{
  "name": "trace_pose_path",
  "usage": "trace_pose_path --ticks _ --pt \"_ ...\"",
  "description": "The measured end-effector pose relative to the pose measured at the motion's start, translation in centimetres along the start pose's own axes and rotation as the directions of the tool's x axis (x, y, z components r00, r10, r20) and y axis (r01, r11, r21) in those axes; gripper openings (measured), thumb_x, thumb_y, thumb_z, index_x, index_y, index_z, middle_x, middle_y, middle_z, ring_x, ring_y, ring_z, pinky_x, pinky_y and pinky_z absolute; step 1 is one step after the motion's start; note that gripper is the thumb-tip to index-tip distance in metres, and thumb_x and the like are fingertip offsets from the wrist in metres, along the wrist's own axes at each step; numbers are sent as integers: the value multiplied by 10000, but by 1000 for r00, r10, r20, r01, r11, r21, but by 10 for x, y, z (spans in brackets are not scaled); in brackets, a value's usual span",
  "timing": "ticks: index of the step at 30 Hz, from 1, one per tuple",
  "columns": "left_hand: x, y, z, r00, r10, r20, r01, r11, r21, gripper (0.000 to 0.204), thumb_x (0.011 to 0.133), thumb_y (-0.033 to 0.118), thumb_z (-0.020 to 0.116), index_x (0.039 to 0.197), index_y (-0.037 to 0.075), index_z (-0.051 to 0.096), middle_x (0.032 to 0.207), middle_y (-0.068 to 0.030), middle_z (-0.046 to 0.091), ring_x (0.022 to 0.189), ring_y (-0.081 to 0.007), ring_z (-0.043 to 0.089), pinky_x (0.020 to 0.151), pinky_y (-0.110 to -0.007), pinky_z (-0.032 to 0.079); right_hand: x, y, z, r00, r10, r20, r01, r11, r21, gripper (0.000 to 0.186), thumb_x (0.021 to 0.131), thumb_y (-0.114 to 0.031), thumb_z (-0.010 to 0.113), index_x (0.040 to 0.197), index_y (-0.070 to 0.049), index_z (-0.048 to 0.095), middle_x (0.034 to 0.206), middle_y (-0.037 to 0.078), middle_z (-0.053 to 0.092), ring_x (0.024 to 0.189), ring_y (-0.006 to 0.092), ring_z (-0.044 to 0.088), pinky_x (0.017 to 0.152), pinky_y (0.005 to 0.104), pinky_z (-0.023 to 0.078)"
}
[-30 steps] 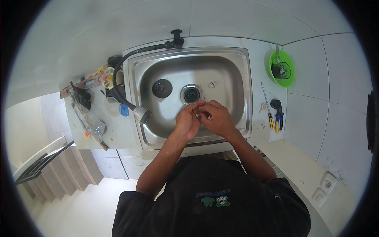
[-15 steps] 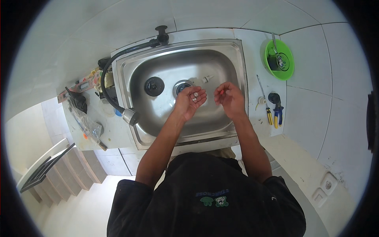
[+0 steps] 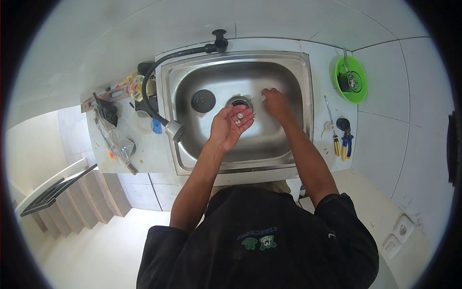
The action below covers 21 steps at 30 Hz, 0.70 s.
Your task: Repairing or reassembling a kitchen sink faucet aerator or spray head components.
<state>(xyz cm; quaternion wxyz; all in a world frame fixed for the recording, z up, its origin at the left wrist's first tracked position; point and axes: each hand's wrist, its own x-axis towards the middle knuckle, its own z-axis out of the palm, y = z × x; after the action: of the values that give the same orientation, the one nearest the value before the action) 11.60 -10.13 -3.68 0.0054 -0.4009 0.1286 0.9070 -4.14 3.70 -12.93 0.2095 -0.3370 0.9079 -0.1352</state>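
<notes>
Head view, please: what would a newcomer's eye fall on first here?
The steel sink fills the middle, with both hands over its basin. The left hand is cupped palm up, holding small white parts near the drain; the right hand reaches toward the basin's far right. A bright green bowl sits on the right counter.

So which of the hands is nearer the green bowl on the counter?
Right. The right hand reaches into the sink on the side toward the green bowl; the left hand, palm up with small white parts, sits farther away near the drain.
</notes>
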Motion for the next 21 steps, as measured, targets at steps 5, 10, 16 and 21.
trace_pose_path --ticks 5,10,16,21 --pt "-14 3 -13 999 32 8 -33 996 81 287 941 230 472 1025 -19 587 965 -160 637 914 -266 627 873 -397 523 -23 -19 -22 991 -23 -132 63 951 304 251 789 -91 626 1034 -59 671 794 127 625 793 271 645 701 383 506" --pt "-34 1 -15 998 -24 66 10 978 208 289 948 274 505 1032 11 592 889 -89 618 819 -200 583 784 -346 490 -85 -83 -80 999 22 -46 25 576 817 288 817 -102 680 1101 -57 677 672 -46 439 609 52 392 565 240 336" --pt "-64 -2 -4 880 -138 455 113 990 81 383 932 433 558 1038 66 582 898 -45 589 827 -168 561 784 -334 469 -134 -125 -112 969 -154 -192 242 447 861 309 830 -117 696 1132 -60 669 745 -43 375 650 57 369 570 225 324" --pt "-88 -7 5 832 -61 551 44 998 43 382 938 469 520 1032 102 570 918 -46 589 855 -167 566 799 -328 475 -157 -148 -132 954 -84 -288 288 527 800 322 800 -87 723 1116 -62 668 740 -35 406 621 57 367 551 223 323"
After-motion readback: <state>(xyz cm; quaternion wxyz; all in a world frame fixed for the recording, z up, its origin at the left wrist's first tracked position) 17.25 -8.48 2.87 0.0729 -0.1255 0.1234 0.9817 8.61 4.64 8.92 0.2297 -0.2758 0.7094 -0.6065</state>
